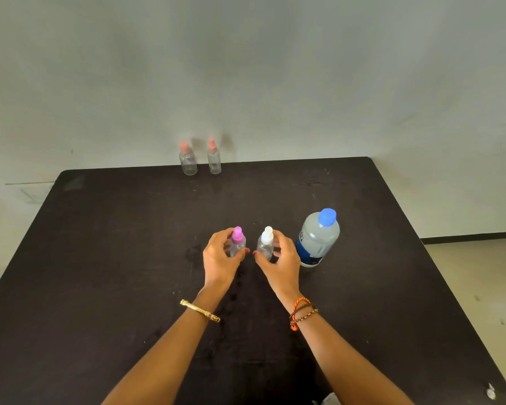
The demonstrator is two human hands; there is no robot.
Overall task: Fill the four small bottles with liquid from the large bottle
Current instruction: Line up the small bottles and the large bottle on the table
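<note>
My left hand (219,258) grips a small clear bottle with a purple cap (237,240), standing upright mid-table. Beside it, my right hand (281,263) grips a small clear bottle with a white cap (266,242), also upright. Just right of that hand stands the large bottle (319,238), with a blue cap and a blue label, capped and upright. Two more small clear bottles with pink caps stand at the table's far edge, one at the left (187,160) and one at the right (214,157).
The dark table (100,258) fills most of the view, its far edge against a pale wall. A floor strip shows to the right. A small pale scrap (490,391) lies near the table's front right corner.
</note>
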